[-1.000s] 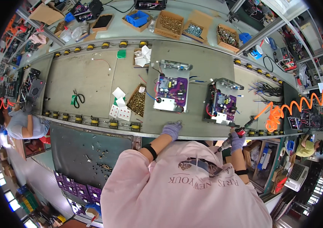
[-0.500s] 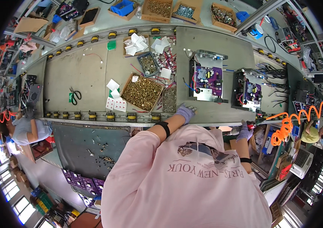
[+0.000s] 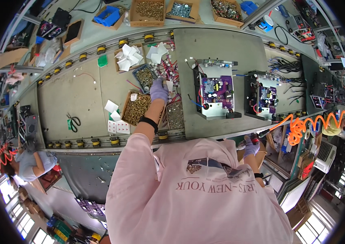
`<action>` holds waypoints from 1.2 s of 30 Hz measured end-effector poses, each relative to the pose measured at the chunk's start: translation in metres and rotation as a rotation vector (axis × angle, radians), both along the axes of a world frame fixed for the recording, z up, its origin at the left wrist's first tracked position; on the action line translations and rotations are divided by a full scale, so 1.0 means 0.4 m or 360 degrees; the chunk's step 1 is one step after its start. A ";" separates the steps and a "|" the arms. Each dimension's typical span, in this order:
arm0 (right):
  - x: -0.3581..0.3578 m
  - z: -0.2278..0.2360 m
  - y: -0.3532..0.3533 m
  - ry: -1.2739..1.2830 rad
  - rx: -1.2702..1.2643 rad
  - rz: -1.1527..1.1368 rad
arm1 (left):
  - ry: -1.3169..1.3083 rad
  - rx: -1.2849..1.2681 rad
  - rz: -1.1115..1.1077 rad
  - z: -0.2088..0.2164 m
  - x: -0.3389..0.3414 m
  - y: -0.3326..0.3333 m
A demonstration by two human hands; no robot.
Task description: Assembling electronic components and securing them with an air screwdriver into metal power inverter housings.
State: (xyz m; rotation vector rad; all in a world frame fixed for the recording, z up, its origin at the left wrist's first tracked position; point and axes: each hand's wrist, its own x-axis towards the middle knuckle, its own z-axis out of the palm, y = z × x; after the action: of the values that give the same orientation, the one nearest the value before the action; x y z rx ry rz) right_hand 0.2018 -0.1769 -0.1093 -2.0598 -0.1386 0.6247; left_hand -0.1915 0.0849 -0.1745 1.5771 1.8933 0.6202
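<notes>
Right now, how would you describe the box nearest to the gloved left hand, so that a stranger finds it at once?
On the grey workbench, look just below the left hand in its purple glove. The open cardboard box there is heaped with small brass-coloured screws. Its right-hand neighbour holds duller grey parts.

Green-handled scissors (image 3: pixel 73 122) lie on the grey bench, well apart from two open units with purple circuit boards (image 3: pixel 217 87); an orange coiled hose (image 3: pixel 314 124) hangs at the right; a blue bin (image 3: pixel 109 16) stands at the far edge
</notes>
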 end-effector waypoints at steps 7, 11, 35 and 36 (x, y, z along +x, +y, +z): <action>0.004 0.002 -0.068 -0.0122 -0.0174 0.0030 | 0.0607 -0.0596 -0.0132 -0.083 0.050 0.209; -0.020 0.038 -0.065 -0.0033 -0.0115 -0.0069 | 0.0752 -0.0814 -0.0466 -0.083 0.056 0.221; 0.106 -0.044 -0.144 -0.0098 -0.0141 -0.0401 | 0.1138 -0.0529 -0.0538 0.056 -0.030 0.223; 0.116 -0.040 -0.153 -0.0097 -0.0086 -0.0493 | 0.0987 -0.0367 -0.0505 -0.015 -0.056 0.241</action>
State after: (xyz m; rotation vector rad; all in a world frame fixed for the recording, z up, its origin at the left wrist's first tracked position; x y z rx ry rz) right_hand 0.2482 -0.2382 -0.1254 -2.0966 0.1617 0.3778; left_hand -0.2139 0.1812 -0.1807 1.9999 1.9630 -0.2516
